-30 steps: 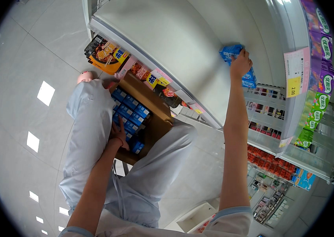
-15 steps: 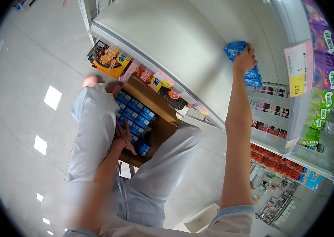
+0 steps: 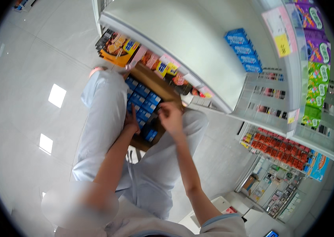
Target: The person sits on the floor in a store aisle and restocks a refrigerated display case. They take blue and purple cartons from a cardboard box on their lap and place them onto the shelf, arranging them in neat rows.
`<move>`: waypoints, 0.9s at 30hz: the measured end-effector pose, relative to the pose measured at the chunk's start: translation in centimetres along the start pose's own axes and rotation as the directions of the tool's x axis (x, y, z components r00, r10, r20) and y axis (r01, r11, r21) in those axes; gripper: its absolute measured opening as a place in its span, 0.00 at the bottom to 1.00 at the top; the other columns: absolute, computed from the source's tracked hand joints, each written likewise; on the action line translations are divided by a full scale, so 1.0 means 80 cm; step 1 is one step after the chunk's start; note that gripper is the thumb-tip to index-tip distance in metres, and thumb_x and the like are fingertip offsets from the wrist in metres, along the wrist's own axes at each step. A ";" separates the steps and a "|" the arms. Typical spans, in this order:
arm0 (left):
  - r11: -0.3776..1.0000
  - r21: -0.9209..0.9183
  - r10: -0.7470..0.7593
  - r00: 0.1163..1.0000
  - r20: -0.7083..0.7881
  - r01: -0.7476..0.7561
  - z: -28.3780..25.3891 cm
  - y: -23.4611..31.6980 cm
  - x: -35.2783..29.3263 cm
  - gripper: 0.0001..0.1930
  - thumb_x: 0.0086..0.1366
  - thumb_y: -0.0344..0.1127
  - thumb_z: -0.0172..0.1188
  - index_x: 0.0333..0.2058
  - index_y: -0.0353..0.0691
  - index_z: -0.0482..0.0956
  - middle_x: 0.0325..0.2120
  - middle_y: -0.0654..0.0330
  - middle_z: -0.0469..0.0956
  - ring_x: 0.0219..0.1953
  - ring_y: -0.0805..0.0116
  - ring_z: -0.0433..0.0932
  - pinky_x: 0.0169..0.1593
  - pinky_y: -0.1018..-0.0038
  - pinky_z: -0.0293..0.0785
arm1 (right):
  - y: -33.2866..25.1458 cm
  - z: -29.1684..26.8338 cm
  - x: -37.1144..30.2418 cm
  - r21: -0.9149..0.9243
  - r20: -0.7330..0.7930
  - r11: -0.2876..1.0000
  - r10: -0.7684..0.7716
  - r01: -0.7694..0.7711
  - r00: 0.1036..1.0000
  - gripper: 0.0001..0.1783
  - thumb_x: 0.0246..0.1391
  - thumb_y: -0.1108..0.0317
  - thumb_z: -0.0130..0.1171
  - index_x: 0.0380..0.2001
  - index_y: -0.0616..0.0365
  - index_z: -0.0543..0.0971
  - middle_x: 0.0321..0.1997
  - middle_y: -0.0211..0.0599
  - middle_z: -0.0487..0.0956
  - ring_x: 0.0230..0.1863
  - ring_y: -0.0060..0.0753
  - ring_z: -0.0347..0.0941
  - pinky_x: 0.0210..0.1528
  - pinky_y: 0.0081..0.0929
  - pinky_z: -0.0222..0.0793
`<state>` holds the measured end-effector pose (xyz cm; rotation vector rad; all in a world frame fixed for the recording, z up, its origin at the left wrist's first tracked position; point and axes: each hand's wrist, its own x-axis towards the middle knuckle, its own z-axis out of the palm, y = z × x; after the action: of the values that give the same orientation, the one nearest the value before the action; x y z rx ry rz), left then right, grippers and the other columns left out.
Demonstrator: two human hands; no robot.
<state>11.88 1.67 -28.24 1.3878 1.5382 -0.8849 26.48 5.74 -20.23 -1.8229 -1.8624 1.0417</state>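
Observation:
An opened brown cardboard box [image 3: 159,83] is propped between my legs, packed with rows of small blue packs [image 3: 138,98]. My left hand [image 3: 131,121] reaches inside with its fingers stretched out against the packs. Over the box's right side hovers my right hand [image 3: 170,117], its fingers loosely bent, slightly blurred, with nothing visible in them. Several matching blue packs [image 3: 244,51] stand in a row on the white shelf [image 3: 182,39], near its right side; neither hand touches them.
Below the shelf's front edge are black-and-orange food packages [image 3: 116,48]. Purple packs [image 3: 317,45] and green packs [image 3: 317,89] hang at the right beside a price tag [image 3: 279,31]. Red packs [image 3: 279,149] fill a lower rack, and a white bin [image 3: 214,207] stands at lower right.
My right hand has let go of the blue packs on the shelf and come down left to the cardboard box. My left hand stays inside the box. The view has shifted slightly.

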 end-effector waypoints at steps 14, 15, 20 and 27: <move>0.994 0.109 0.013 0.915 -0.403 0.033 0.036 -0.011 0.008 0.47 0.53 0.44 0.57 0.61 0.42 0.32 0.59 0.35 0.34 0.62 0.41 0.35 0.61 0.50 0.35 | 0.048 0.140 -0.089 -0.753 0.085 0.554 0.616 -0.354 0.783 0.27 0.33 0.54 0.66 0.37 0.60 0.77 0.50 0.45 0.63 0.49 0.41 0.65 0.47 0.33 0.67; 0.992 0.120 0.020 0.913 -0.408 0.032 0.036 -0.007 0.007 0.48 0.53 0.45 0.57 0.61 0.42 0.32 0.59 0.35 0.34 0.62 0.41 0.35 0.61 0.50 0.35 | 0.060 0.148 -0.093 -0.769 0.063 0.540 0.597 -0.342 0.800 0.29 0.32 0.52 0.66 0.36 0.63 0.76 0.50 0.47 0.63 0.48 0.42 0.65 0.46 0.34 0.68; 0.993 0.110 0.009 0.893 -0.450 0.045 0.048 -0.005 0.016 0.51 0.50 0.48 0.60 0.61 0.41 0.32 0.59 0.35 0.34 0.62 0.42 0.35 0.61 0.51 0.35 | 0.102 0.156 -0.095 -0.731 0.063 0.621 0.473 -0.283 0.879 0.30 0.32 0.57 0.68 0.37 0.66 0.73 0.48 0.50 0.65 0.47 0.45 0.66 0.46 0.33 0.68; 0.996 0.089 0.021 0.930 -0.367 0.013 0.031 -0.006 -0.004 0.51 0.47 0.48 0.62 0.61 0.39 0.37 0.60 0.36 0.34 0.63 0.42 0.36 0.62 0.54 0.36 | 0.097 0.158 -0.100 -0.489 -0.020 0.737 0.525 -0.466 0.851 0.29 0.32 0.61 0.67 0.35 0.67 0.69 0.36 0.55 0.75 0.39 0.53 0.73 0.42 0.40 0.70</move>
<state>11.70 -0.77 -28.86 1.6947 1.7901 -0.7246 24.40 -6.00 -32.14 -2.7255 -1.8573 0.9058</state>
